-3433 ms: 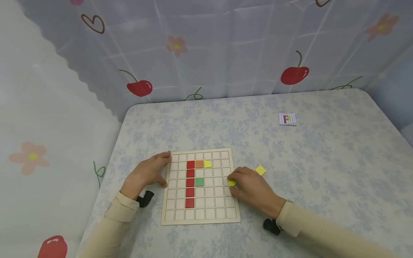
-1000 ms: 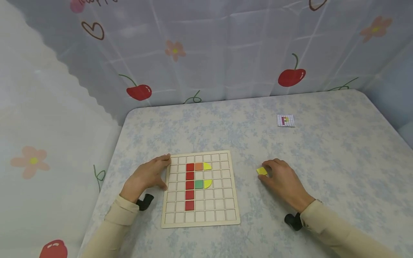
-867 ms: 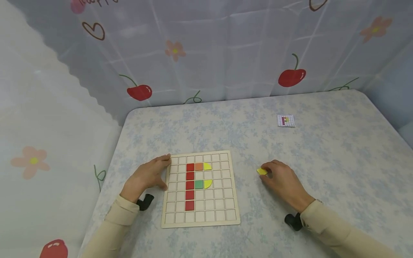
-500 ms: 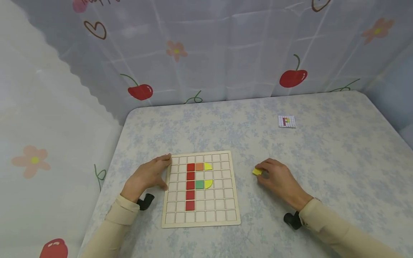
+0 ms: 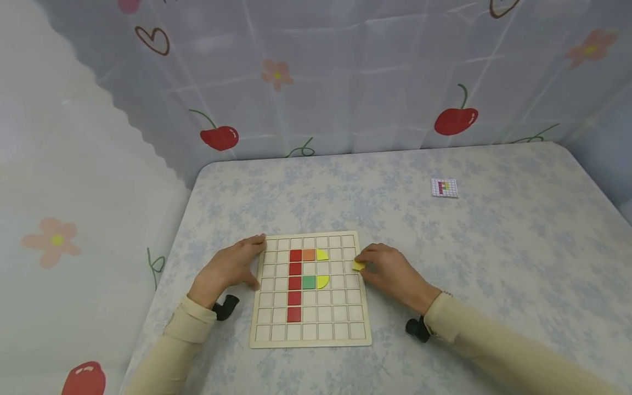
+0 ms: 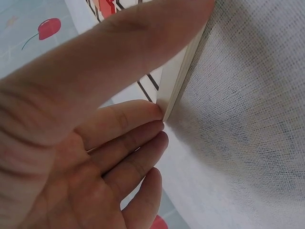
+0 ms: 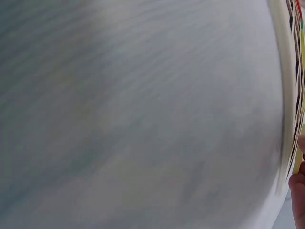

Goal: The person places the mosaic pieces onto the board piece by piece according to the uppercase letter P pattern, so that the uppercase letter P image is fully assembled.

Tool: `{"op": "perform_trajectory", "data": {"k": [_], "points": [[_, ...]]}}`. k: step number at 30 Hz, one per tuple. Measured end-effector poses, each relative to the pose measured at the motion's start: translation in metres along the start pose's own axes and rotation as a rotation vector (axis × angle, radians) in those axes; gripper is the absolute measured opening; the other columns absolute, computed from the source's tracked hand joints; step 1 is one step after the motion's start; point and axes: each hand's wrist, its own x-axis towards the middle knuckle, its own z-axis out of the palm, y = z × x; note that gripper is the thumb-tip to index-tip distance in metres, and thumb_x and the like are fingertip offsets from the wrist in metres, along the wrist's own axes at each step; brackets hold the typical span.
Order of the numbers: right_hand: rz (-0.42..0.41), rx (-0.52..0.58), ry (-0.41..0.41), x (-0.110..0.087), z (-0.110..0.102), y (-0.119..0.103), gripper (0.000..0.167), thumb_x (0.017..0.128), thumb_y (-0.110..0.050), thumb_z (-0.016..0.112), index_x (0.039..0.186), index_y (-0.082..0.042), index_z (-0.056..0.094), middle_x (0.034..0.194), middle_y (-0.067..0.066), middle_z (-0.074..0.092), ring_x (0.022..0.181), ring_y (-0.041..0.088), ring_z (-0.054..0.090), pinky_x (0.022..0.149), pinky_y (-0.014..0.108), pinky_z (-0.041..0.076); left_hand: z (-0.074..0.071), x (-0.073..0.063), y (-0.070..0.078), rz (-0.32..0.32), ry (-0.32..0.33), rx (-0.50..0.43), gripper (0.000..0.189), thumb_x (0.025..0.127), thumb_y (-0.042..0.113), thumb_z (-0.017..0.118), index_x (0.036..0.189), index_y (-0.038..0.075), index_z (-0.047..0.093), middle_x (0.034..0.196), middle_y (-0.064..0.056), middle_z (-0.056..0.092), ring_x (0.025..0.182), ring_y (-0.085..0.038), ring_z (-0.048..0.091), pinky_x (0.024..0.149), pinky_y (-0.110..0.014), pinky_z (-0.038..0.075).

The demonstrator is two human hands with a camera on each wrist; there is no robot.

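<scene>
On the table lies a pale wooden grid board. In it sit a column of several red square tiles, an orange tile, a green tile and two yellow curved-edge tiles, an upper yellow tile and a lower yellow tile. My left hand rests with extended fingers against the board's left edge; thumb and fingertips touch it. Over the board's right edge, my right hand pinches another yellow tile between thumb and fingers, which partly cover it.
A small card printed with a coloured grid pattern lies far right on the flowered tablecloth. A curtain with cherry prints hangs behind the table. Black camera mounts sit under both wrists.
My right hand first set a curved yellow tile beside the green one. It then picked up the yellow tile from the tablecloth and carried it left to the board. The left hand stayed put.
</scene>
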Motion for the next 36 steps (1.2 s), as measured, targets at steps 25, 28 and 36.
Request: {"op": "perform_trajectory", "data": {"k": [25, 28, 36], "points": [[-0.138, 0.037, -0.104, 0.031, 0.022, -0.032, 0.017, 0.091, -0.004, 0.07, 0.106, -0.003, 0.077, 0.107, 0.006, 0.065, 0.101, 0.021, 0.062, 0.081, 0.031, 0.056, 0.006, 0.004, 0.008, 0.026, 0.018, 0.04, 0.093, 0.067, 0.017, 0.092, 0.145, -0.004, 0.045, 0.156, -0.018, 0.033, 0.14, -0.036, 0.035, 0.098, -0.05, 0.048], [-0.152, 0.006, -0.095, 0.03, 0.022, -0.033, 0.016, 0.091, -0.006, 0.071, 0.105, -0.004, 0.078, 0.106, 0.005, 0.064, 0.099, 0.02, 0.061, 0.078, 0.029, 0.056, 0.005, 0.003, 0.008, 0.025, 0.017, 0.042, 0.093, 0.067, 0.017, 0.092, 0.145, -0.004, 0.045, 0.156, -0.018, 0.033, 0.14, -0.036, 0.035, 0.098, -0.05, 0.048], [-0.135, -0.007, -0.067, 0.028, 0.022, -0.032, 0.019, 0.094, -0.007, 0.067, 0.111, -0.005, 0.076, 0.108, 0.005, 0.064, 0.1, 0.019, 0.059, 0.079, 0.029, 0.056, 0.005, 0.003, 0.004, 0.024, 0.0, 0.026, 0.094, 0.069, 0.017, 0.091, 0.147, -0.004, 0.043, 0.157, -0.017, 0.031, 0.142, -0.036, 0.032, 0.102, -0.051, 0.045]]}}
